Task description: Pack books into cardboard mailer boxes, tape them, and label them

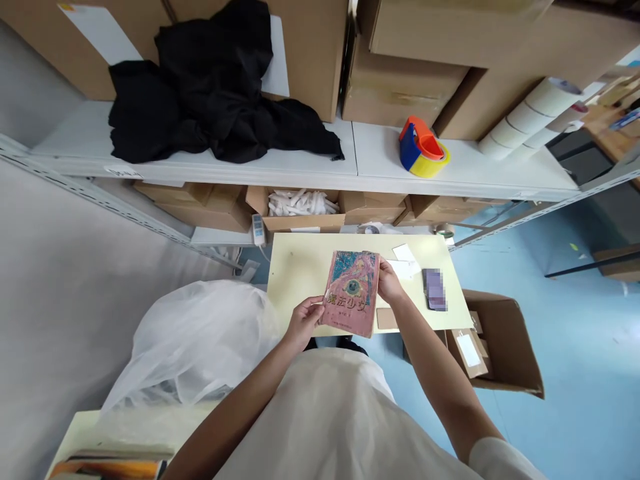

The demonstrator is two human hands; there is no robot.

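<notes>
A worn pink book (351, 292) with a blue-green picture and large Chinese characters on its cover is held up over the pale yellow table (295, 267). My left hand (306, 320) grips its lower left edge, thumb on the cover. At the upper right edge, my right hand (389, 283) holds the other side, its fingers partly hidden behind the book. White paper slips (406, 261) lie to the right of it, and a piece of brown card (387, 319) sits near the table's front edge. Further right rests a phone (435, 290) with a blurred screen.
Above the table runs a grey shelf (300, 163) bearing black cloth (215, 93), a tape dispenser (423, 148) and cartons. Below it is a box of white items (303, 203). A translucent plastic bag (195, 333) bulges at left. An open carton (510, 340) stands on the floor at right.
</notes>
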